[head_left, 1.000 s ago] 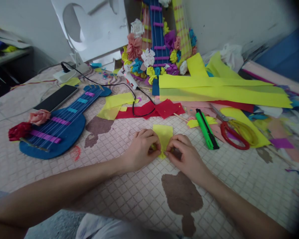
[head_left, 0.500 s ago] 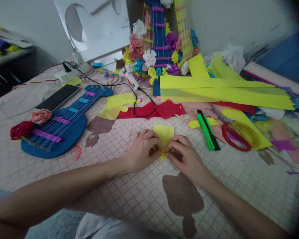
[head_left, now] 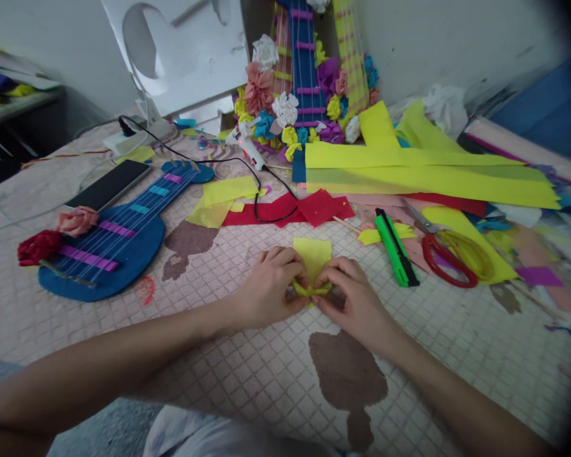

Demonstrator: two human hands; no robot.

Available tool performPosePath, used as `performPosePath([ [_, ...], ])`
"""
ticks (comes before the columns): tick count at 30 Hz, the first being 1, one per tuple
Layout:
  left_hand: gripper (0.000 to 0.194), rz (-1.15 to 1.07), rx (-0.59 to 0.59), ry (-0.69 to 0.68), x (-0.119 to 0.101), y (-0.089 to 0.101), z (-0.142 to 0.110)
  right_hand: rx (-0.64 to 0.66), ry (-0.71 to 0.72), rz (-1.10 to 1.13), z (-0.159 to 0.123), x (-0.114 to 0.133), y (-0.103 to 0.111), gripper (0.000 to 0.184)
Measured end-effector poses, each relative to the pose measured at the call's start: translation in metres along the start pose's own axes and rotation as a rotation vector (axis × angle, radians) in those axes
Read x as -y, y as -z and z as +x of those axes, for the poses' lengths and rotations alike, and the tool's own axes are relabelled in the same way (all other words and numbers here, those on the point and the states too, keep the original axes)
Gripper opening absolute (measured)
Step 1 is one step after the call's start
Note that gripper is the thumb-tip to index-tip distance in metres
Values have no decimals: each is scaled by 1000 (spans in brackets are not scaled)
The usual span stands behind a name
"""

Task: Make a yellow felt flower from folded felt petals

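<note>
Yellow paper piece (head_left: 313,252): thin and a little translucent, at the counter's (head_left: 247,374) near middle; the far part is flat, the near part is gathered into a crumpled fold.
Left hand (head_left: 273,285): its thumb and fingers pinch the left side of the fold, perhaps so that it cannot open.
Right hand (head_left: 356,295): it pinches the right side; the hands are close together, both clamped on the paper, probably to keep the gathers even and tight.
Blue guitar (head_left: 140,254): flat and rounded, with pale strings and purple bars; a ruffled pink rose (head_left: 77,220) and a dark red rose (head_left: 39,247) sit at its wide end.
Green cutter (head_left: 394,247) and red-handled scissors (head_left: 426,247): both lie to the right, perhaps for easy reach.
White glue gun (head_left: 250,152): behind the red paper (head_left: 321,206), likely placed there to keep its hot tip off the fingers.
Long yellow strips (head_left: 423,179): smooth, lying overlapped, which perhaps keeps them flat.
</note>
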State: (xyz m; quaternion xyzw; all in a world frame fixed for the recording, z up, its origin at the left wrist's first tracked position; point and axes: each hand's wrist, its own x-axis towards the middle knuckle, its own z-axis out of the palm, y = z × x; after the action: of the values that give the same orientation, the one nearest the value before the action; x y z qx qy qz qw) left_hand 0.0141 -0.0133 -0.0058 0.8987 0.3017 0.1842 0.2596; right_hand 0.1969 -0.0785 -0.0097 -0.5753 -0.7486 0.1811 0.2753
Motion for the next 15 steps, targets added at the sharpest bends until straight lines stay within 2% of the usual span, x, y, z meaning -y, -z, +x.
performPosePath([
  [10, 37, -37, 118, -21, 4, 11, 3, 86, -35, 12, -3, 4, 7, 27],
  [12, 33, -55, 128, -19, 5, 13, 3, 88, -26, 19, -3, 4, 8, 25],
  [15, 14, -75, 127, -17, 6, 13, 4, 95, -16, 26, -2, 5, 9, 11],
])
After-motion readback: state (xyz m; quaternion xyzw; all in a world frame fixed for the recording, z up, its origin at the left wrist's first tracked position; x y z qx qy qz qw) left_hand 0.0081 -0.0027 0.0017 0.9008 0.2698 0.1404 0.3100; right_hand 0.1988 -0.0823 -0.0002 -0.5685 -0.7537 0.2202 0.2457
